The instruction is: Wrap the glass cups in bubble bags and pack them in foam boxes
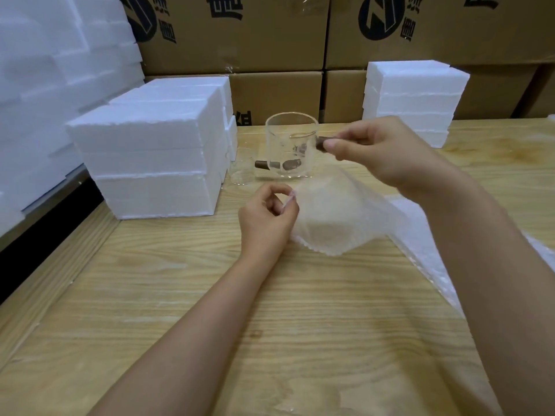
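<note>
My right hand (pixel 381 151) pinches the dark brown handle of a clear glass cup (pixel 289 136) and holds it above the wooden table (pixel 210 295). My left hand (pixel 268 216) pinches the edge of a translucent bubble bag (pixel 330 217) just below the cup. The bag sags open toward the right. A second glass cup (pixel 241 169) with a brown handle stands on the table behind, partly seen through the lifted cup.
Stacked white foam boxes (pixel 156 157) stand at the left, and another foam stack (pixel 414 97) at the back right. Cardboard cartons (pixel 270 40) line the back. More bubble bags (pixel 450 259) lie along the right, partly under my right arm.
</note>
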A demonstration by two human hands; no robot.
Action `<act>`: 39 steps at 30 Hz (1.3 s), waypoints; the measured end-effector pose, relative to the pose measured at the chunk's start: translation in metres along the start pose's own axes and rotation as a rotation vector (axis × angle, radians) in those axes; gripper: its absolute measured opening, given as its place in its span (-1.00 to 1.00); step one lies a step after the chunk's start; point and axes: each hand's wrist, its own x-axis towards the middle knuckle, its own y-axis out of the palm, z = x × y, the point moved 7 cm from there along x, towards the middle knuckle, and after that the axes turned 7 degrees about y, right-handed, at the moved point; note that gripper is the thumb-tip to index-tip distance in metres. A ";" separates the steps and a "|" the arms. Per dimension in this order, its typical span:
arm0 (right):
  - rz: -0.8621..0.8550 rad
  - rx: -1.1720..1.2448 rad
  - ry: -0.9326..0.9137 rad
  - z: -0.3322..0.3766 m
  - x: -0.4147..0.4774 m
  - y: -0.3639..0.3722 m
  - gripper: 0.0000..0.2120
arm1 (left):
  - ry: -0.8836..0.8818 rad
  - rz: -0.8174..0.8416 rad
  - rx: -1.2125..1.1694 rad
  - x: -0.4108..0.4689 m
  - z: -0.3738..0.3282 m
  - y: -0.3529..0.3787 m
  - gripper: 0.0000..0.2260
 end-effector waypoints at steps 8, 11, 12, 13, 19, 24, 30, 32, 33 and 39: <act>0.206 -0.145 0.046 0.000 -0.032 -0.001 -0.73 | -0.004 -0.105 -0.029 0.004 0.000 -0.012 -0.76; 0.118 -0.311 0.037 -0.002 -0.028 -0.007 -0.75 | -0.028 -0.144 -0.070 0.006 0.002 -0.015 -0.85; 0.089 -0.366 0.024 -0.002 -0.027 -0.010 -0.77 | -0.029 -0.150 -0.090 0.006 0.002 -0.016 -0.87; 0.073 -0.436 0.009 -0.001 -0.025 -0.012 -0.78 | -0.026 -0.154 -0.107 0.006 0.001 -0.017 -0.89; 0.115 -0.843 -0.049 -0.010 -0.021 0.024 -0.75 | 0.014 -0.109 -0.163 0.002 -0.007 -0.010 -0.93; 0.091 -0.848 -0.048 -0.018 -0.012 0.034 -0.75 | 0.124 -0.035 -0.296 0.000 -0.020 -0.008 -0.96; 0.207 -0.515 -0.091 -0.018 -0.017 0.003 -0.88 | -0.115 -0.146 -0.474 0.008 0.003 -0.017 -0.63; 0.326 -0.354 -0.080 -0.018 -0.022 0.002 -0.85 | -0.324 -0.064 -0.597 0.006 0.017 -0.008 -0.47; 0.373 -0.277 -0.074 -0.018 -0.024 0.003 -0.80 | -0.396 0.002 -0.662 0.005 0.021 -0.002 -0.43; 0.385 0.008 -0.111 -0.020 -0.026 0.000 -0.76 | -0.482 0.252 -0.888 0.001 0.012 0.008 -0.07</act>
